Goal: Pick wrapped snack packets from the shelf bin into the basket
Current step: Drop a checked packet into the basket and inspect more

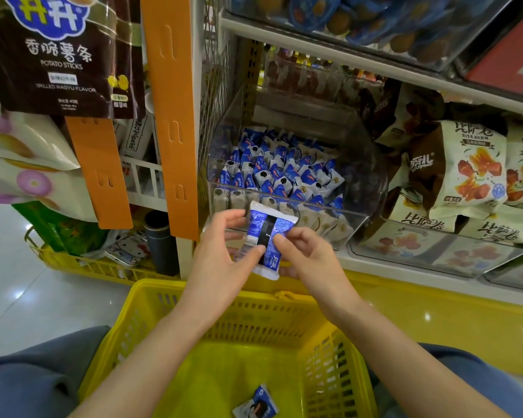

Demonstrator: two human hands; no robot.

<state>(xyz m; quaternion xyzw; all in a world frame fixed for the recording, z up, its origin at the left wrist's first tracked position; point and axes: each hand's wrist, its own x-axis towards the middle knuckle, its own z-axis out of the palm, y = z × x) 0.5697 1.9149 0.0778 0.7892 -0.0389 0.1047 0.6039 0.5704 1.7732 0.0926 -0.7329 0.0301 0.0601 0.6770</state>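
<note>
Both hands hold one snack packet (264,241) between them, above the far rim of the yellow basket (193,300) and just in front of the clear shelf bin (338,206). The left hand (221,251) pinches its left edge with thumb on top, and the right hand (307,254) grips its right side; the fingers (279,241) are closed on it. The packet is blue and white with a dark stripe down its middle. Another packet (255,402) lies on the basket floor.

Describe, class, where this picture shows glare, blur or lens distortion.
Head view: ceiling lights glare off the glossy floor; shelf edges bow from wide-angle distortion; the top bin is blurred; the held packet is fairly sharp.
</note>
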